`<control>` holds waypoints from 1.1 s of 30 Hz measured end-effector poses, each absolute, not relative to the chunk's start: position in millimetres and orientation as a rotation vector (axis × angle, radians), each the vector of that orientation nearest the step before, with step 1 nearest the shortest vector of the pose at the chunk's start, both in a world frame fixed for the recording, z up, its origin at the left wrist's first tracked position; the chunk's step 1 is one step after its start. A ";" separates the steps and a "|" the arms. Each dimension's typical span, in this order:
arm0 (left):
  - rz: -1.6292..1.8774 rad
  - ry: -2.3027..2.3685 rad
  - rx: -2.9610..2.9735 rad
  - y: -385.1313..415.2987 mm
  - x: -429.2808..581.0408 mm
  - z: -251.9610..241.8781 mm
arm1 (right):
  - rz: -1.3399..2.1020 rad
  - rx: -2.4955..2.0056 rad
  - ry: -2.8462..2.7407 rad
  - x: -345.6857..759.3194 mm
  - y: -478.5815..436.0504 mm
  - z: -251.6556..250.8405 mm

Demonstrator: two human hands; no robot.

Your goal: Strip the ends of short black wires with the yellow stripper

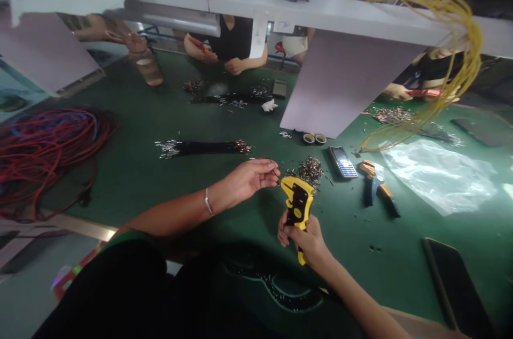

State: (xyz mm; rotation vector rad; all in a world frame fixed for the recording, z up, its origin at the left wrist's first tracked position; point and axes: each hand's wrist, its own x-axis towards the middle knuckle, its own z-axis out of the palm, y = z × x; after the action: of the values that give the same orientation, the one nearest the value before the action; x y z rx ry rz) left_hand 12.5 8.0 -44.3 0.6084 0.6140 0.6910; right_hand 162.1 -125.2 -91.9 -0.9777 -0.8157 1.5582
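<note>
In the head view, the left hand (256, 176) pinches a thin dark wire (265, 159) between thumb and fingers, palm turned partly upward, above the green worktop (132, 120). The right hand (303, 235) is wrapped around the handle of a yellow-and-black wire stripper (298, 202), which stands tilted, its head just beside the left fingertips. Whether the wire's end touches the tool's mouth is too small to tell. A bracelet (208, 202) circles the left wrist.

Just beyond the stripper's head lies a pile of small clippings (310, 169). A bundle of black wires (200, 147) with bare ends lies beyond the left forearm. Right of the clippings are a keypad phone (343, 162) and an orange-and-blue hand tool (377, 181), with a clear plastic bag (441, 173) beside them. A dark smartphone (457, 285) lies near the right forearm. Two tape rolls (315, 138) touch each other near the foot of a pale partition (348, 82). Red and blue wires (52, 152) lie coiled at far left; yellow wires (467, 61) hang from the shelf (352, 15). Across the worktop, a co-worker's hand (206, 54) holds a red-handled tool (200, 45).
</note>
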 end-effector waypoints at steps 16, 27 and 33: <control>0.704 0.613 0.651 11.1 12.1 -54.6 | 1.543 -1.036 -0.768 158.9 -123.2 -107.5; 0.696 0.664 0.634 8.6 14.4 -49.1 | 1.521 -1.020 -0.789 160.3 -123.9 -118.5; 0.710 0.667 0.648 7.6 14.3 -48.0 | 1.583 -0.994 -0.802 163.3 -121.8 -119.6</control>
State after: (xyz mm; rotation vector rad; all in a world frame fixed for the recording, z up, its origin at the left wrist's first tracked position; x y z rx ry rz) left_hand 14.3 7.6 -48.0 0.6476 0.6671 0.7095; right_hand 163.3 -121.8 -119.6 -0.9940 -0.8022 1.5833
